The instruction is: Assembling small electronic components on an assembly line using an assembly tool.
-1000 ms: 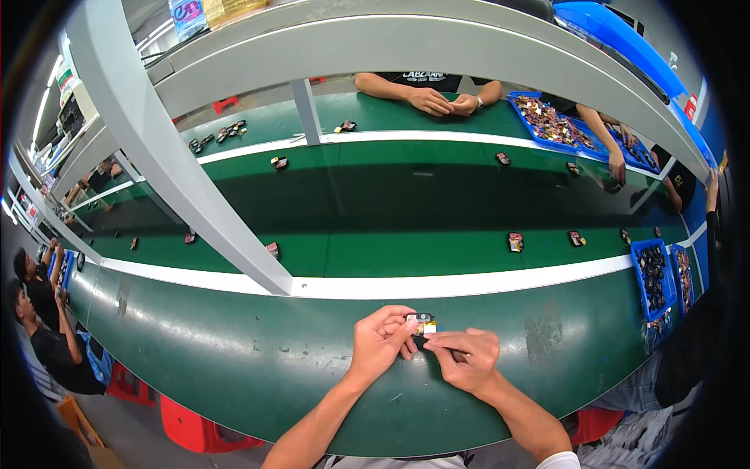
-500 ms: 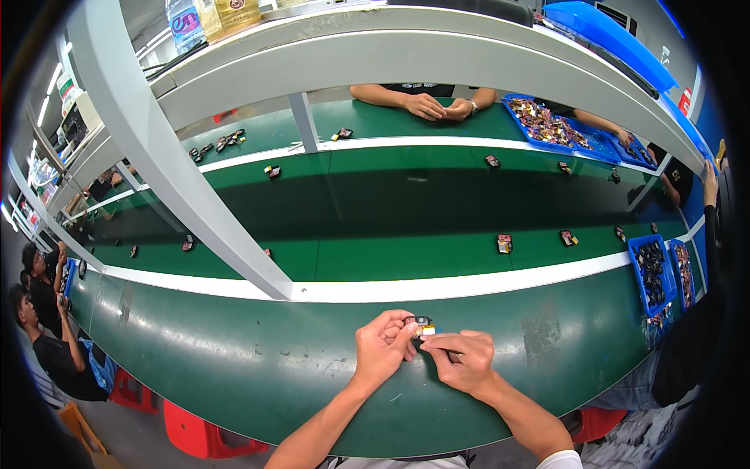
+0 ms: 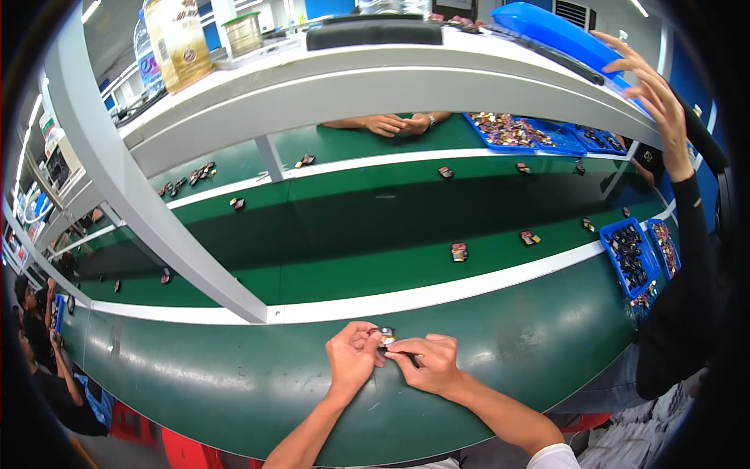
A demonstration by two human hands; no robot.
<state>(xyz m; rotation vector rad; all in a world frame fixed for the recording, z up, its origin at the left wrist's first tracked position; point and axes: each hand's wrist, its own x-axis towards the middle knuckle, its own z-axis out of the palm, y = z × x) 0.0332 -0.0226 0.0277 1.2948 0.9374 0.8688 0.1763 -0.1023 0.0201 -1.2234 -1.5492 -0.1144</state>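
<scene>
While left hand [image 3: 353, 361] pinches the small black device [image 3: 386, 334] between thumb and fingers, right hand [image 3: 428, 364] has fingertips bunched at the device's near right side; can't tell what they pinch. Device is held over the green worktop [image 3: 234, 367], closer to its far edge. Blue tray [image 3: 614, 264] of black parts sits at the far edge, right end.
</scene>
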